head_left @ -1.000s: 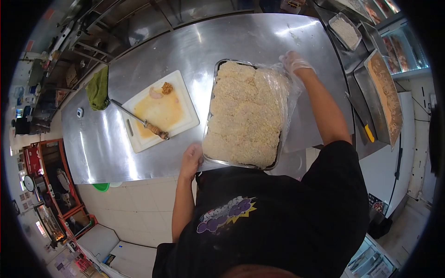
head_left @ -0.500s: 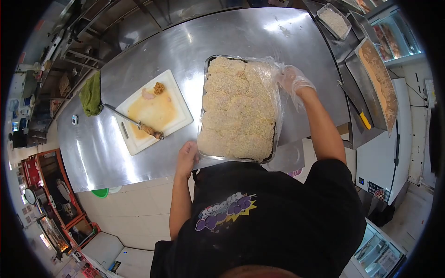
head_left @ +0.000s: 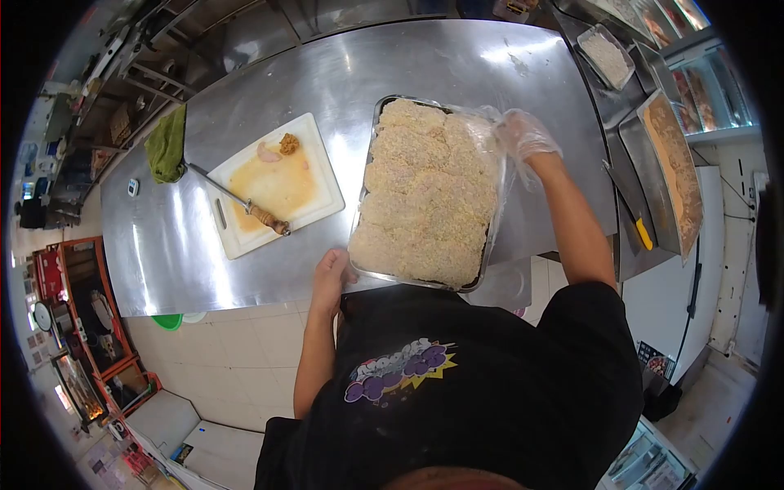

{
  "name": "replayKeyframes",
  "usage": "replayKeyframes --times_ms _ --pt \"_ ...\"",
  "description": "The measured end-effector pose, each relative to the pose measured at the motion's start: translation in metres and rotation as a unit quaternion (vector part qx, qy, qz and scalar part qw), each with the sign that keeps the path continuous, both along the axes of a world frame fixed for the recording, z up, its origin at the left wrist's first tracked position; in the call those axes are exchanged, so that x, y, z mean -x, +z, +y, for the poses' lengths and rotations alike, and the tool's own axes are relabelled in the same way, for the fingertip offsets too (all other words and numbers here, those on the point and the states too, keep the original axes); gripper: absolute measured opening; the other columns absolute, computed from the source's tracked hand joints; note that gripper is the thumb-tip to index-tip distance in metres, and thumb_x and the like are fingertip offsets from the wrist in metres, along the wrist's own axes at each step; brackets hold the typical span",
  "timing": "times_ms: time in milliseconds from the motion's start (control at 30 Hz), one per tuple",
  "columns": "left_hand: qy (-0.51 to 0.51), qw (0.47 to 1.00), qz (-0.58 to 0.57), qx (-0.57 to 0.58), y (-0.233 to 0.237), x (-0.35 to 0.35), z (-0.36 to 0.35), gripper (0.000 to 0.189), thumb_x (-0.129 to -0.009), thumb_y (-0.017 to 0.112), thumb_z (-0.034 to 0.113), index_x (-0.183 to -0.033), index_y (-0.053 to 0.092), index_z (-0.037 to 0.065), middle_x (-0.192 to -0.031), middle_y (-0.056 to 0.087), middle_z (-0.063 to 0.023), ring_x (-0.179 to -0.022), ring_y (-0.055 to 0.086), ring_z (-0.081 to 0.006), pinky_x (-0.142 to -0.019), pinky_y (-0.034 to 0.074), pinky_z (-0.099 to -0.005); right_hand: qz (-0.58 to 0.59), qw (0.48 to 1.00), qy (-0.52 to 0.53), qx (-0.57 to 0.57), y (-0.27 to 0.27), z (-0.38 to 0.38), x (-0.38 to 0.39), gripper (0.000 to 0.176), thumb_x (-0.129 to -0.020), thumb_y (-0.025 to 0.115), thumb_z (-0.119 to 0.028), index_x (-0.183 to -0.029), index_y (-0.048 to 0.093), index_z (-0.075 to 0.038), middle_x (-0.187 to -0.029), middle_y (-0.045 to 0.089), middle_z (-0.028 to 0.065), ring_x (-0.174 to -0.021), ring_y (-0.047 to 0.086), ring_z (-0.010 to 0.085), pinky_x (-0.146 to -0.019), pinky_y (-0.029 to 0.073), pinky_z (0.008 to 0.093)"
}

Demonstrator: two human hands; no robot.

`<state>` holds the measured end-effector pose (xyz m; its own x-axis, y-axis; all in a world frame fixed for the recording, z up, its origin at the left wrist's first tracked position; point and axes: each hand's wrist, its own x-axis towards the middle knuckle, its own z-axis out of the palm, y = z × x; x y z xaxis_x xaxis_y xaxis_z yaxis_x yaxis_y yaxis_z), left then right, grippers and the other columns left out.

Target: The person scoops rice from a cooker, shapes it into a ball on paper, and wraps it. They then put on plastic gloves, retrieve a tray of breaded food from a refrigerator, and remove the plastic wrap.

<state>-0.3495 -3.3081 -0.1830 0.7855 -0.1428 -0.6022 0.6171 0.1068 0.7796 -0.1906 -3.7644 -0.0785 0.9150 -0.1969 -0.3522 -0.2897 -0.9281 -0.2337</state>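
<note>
A rectangular metal tray (head_left: 357, 214) lies near the front edge of the steel table, filled with pale, crumb-coated pieces (head_left: 429, 192) packed side by side. At its near left corner, my left hand (head_left: 330, 282) is bare, with curled fingers against the rim. My right hand (head_left: 529, 137) wears a loose clear plastic glove and is closed at the tray's far right side. Thin clear plastic film (head_left: 483, 122) is bunched there, gripped by the right fingers and lying over the tray's upper right corner. Glove and film partly blend together.
Left of the tray is a white cutting board (head_left: 322, 184) with a sharpening steel (head_left: 253, 211), a meat scrap and a brown crumb lump (head_left: 288, 144). A green cloth (head_left: 167, 145) lies farther left. A yellow-handled knife (head_left: 637, 220) rests beside a deep crumb tray (head_left: 670, 155) at right.
The whole view has turned slightly clockwise. My right hand has shifted a little outward, and the film along the tray's right side shows less. My left hand stays at the corner.
</note>
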Motion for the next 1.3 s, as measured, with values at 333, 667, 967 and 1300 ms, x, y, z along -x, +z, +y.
replayKeyframes --times_ms 333,667,967,1300 --pt "0.074 0.962 0.097 0.244 0.007 0.04 -0.005 0.025 -0.104 0.049 0.018 -0.119 0.056 -0.001 -0.11 0.07 -0.0186 -0.106 0.072 -0.0326 -0.098 0.057 -0.0474 -0.048 0.988 -0.145 0.026 -0.072 -0.074 0.006 0.036 -0.093 0.059 -0.03 -0.112 0.071 -0.003 -0.121 0.067 0.028 -0.117 0.062 0.0472 -0.098 0.051 0.0514" --pt "0.065 0.971 -0.013 0.23 0.032 -0.018 -0.01 0.027 -0.097 0.053 0.017 -0.12 0.051 0.002 -0.119 0.064 -0.0165 -0.11 0.067 -0.0337 -0.105 0.052 -0.0504 -0.149 0.948 -0.277 0.044 -0.085 -0.071 0.007 0.027 -0.093 0.061 -0.022 -0.102 0.071 0.0 -0.109 0.069 0.0304 -0.108 0.064 0.0505 -0.09 0.054 0.052" --pt "-0.004 0.989 -0.041 0.142 0.052 -0.175 -0.013 0.028 -0.098 0.052 0.025 -0.113 0.059 0.003 -0.108 0.064 -0.0113 -0.094 0.065 -0.0263 -0.088 0.057 -0.0423 -0.249 0.717 -0.544 -0.357 -0.137 -0.087 0.063 0.027 -0.096 0.054 -0.022 -0.081 0.06 0.001 -0.073 0.056 0.0062 -0.064 0.055 0.0226 -0.056 0.046 0.0438" --pt "-0.096 0.99 -0.107 0.006 0.045 -0.258 -0.011 0.036 -0.102 0.057 0.029 -0.123 0.062 0.0 -0.116 0.063 -0.0136 -0.101 0.065 -0.0245 -0.087 0.058 -0.038 -0.061 0.939 -0.319 0.113 0.022 -0.011 0.151 0.055 -0.097 0.065 -0.045 -0.11 0.066 0.008 -0.104 0.068 0.0301 -0.093 0.063 0.046 -0.089 0.051 0.0489"
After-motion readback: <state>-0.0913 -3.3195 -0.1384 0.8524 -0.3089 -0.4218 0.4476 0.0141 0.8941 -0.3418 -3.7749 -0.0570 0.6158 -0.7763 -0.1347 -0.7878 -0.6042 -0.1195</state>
